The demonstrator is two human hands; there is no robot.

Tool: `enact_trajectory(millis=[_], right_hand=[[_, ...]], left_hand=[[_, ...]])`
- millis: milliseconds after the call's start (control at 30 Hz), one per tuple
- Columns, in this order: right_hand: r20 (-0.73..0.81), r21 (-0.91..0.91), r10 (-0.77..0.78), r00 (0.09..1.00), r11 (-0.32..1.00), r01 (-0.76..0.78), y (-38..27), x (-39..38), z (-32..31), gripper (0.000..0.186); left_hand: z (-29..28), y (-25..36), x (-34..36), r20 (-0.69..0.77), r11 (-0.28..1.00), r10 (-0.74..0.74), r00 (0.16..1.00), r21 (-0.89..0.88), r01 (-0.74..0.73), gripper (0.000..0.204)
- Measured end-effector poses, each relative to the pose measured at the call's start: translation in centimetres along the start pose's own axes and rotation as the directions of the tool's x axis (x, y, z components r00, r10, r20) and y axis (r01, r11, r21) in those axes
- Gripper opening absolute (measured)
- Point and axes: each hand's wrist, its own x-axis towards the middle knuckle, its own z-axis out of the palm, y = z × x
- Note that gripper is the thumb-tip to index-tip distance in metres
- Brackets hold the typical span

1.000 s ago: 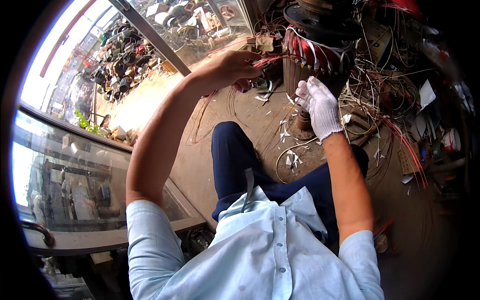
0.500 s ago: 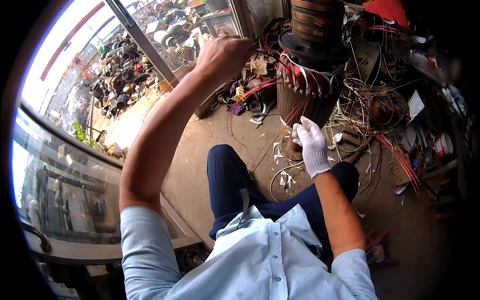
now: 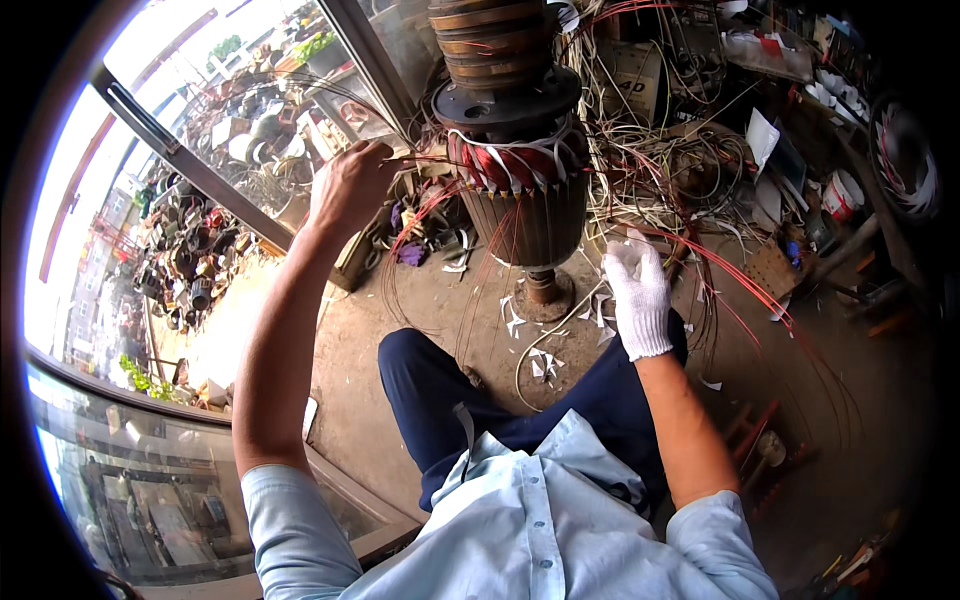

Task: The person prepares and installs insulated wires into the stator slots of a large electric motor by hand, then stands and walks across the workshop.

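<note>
Before me stands an upright motor rotor point(image 3: 525, 220) with a ribbed dark body, red windings point(image 3: 500, 160) tied in white, a black disc point(image 3: 505, 100) and copper-coloured rings on top. My bare left hand point(image 3: 350, 185) is closed, left of the windings. Thin dark reddish wires point(image 3: 425, 159) run from its fingers toward the rotor. My right hand point(image 3: 638, 300), in a white knitted glove, is raised to the rotor's lower right with fingers bent together. What they hold, if anything, is hidden. Red wires point(image 3: 730, 268) pass close by its fingertips and trail right.
A tangle of pale cables point(image 3: 690, 165) lies behind and right. White scraps point(image 3: 543, 362) litter the floor below the rotor. At left is a glass door frame point(image 3: 200, 170), with heaped metal parts point(image 3: 190, 245) outside. A white bucket point(image 3: 842, 195) sits at far right.
The view has swung right, shifting the rotor left in the picture. Beside the rotor, my left hand stays closed; my right hand now lies farther right of it, with red wires spread further right.
</note>
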Motion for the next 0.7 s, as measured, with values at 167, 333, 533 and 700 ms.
enact_trajectory(millis=[167,333,533,700], right_hand=[[0.056,-0.381,-0.121,0.991,0.915,0.133,-5.2,1.1,1.2,0.041],[0.167,-0.41,-0.38,0.91,0.813,0.415,-8.4,4.6,2.5,0.029],[0.378,-0.649,-0.32,0.869,0.577,0.495,-13.8,8.8,8.3,0.036],[0.556,-0.618,-0.343,0.757,0.439,0.652,-13.9,8.8,14.2,0.035]], left_hand=[[1.6,1.3,-3.7,0.069,0.999,0.029,0.997,-0.045,-0.026,0.023],[1.4,5.2,-4.6,-0.11,0.975,0.206,0.972,-0.064,-0.214,0.062],[-2.7,12.4,-0.9,-0.129,0.733,0.111,0.985,-0.659,-0.169,0.089],[-1.3,8.2,5.4,0.083,0.693,-0.07,0.994,-0.713,0.108,0.052]])
